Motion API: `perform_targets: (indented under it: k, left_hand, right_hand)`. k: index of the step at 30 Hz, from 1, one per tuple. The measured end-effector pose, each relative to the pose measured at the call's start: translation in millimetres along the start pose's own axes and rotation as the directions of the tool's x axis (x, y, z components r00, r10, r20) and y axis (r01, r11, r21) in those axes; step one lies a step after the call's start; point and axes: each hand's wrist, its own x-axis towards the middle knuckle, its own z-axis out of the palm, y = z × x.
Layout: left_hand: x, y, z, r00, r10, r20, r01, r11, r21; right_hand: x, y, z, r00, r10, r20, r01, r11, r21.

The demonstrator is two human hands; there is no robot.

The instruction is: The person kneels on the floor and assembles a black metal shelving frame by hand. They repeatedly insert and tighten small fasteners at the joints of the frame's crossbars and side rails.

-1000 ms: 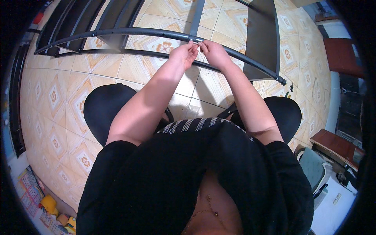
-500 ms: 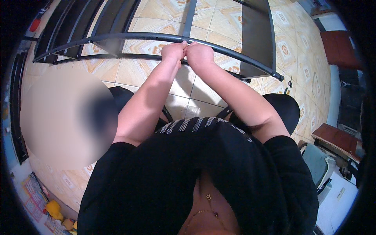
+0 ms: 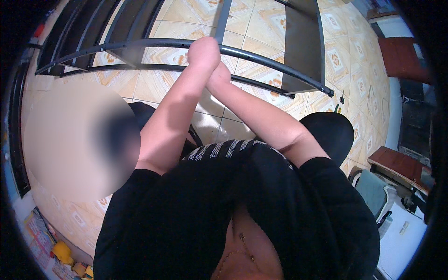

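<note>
A black metal rack frame [image 3: 261, 59] stretches across the upper part of the head view, with dark panels and curved tubes. My left hand [image 3: 204, 53] lies over the near upper tube, closed, close to where a grey crossbar [image 3: 223, 21] meets it. Its fingertips are out of sight, so what it holds does not show. Just below and to the right, my right hand [image 3: 218, 77] sits against the left wrist, between the upper tube and the lower tube [image 3: 261, 86]. The fingers of that hand are hidden behind my left hand and wrist.
Patterned floor tiles [image 3: 364, 88] surround the rack. Scissors [image 3: 342, 99] lie on the floor past its right end. Brown furniture [image 3: 401, 165] and a pale green chair-like thing [image 3: 373, 191] stand to the right. A blurred round patch covers the left side.
My left hand has rolled up and over the upper tube. The right hand has dropped down and left, from the tube to beneath the left hand. The view has shifted slightly.
</note>
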Motion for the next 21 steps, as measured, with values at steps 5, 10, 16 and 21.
perform_targets:
  k: [5,10,16,21]
  left_hand:
    - [-0.7,2.7,-3.3,0.998,-0.033,0.053,0.032,0.999,0.023]
    - [-5.0,-15.0,2.5,0.975,-0.115,0.191,0.174,0.929,-0.326]
    - [-7.6,-39.0,47.1,0.939,-0.096,0.329,0.291,0.731,-0.617]
    - [-20.4,-37.5,47.6,0.833,-0.115,0.541,0.551,0.253,-0.795]
  right_hand:
    - [-0.8,11.2,21.8,0.999,-0.009,-0.032,0.019,0.934,0.357]
    - [20.7,25.8,1.3,0.968,-0.144,0.206,0.171,0.978,-0.116]
    - [21.6,28.2,-76.3,0.937,-0.234,0.259,0.285,0.941,-0.183]
    - [28.8,14.9,-108.2,0.917,-0.395,0.06,0.4,0.908,-0.128]
